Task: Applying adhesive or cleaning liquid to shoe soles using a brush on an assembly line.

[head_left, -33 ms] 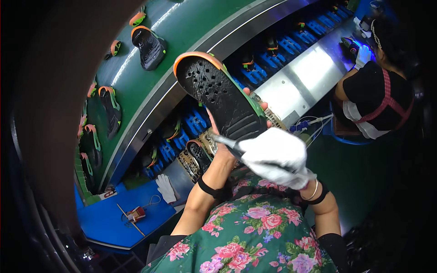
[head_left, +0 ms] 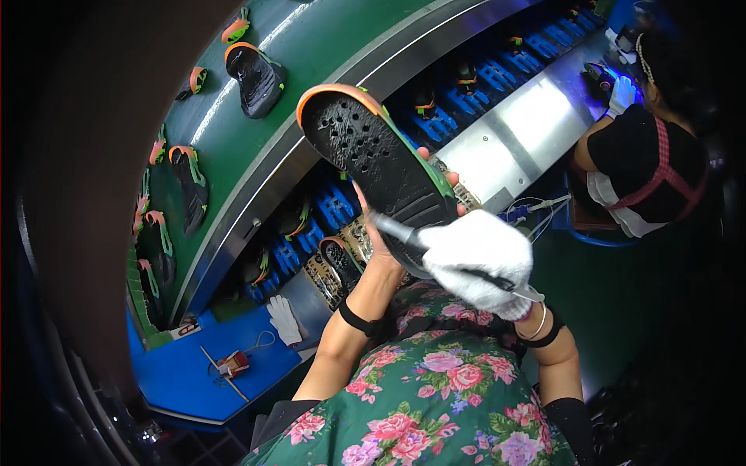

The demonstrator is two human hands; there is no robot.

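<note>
A black shoe sole (head_left: 365, 163) with an orange and green rim is held up in front of me, its holed heel end pointing away. My bare left hand (head_left: 378, 241) grips it from beneath; fingertips show along its right edge. My right hand (head_left: 480, 260), in a white knit glove, is closed round a slim tool (head_left: 398, 229) with a dark handle and a blurred, silvery front. That front crosses the sole's near end; whether it touches is unclear. A second black sole (head_left: 342, 260) lies just beyond my left forearm, partly hidden.
Several soles and upper parts lie on a green conveyor (head_left: 225, 167) with a metal edge. Blue racks (head_left: 334, 208) line its near side. A blue table (head_left: 179, 373) at left bears a white glove (head_left: 284, 320) and a small red-brown object (head_left: 231, 363). A co-worker (head_left: 641, 167) sits at right.
My right hand has shifted slightly to the right, and the tool's front has moved a little up and right along the sole. My left hand and the sole stay almost still.
</note>
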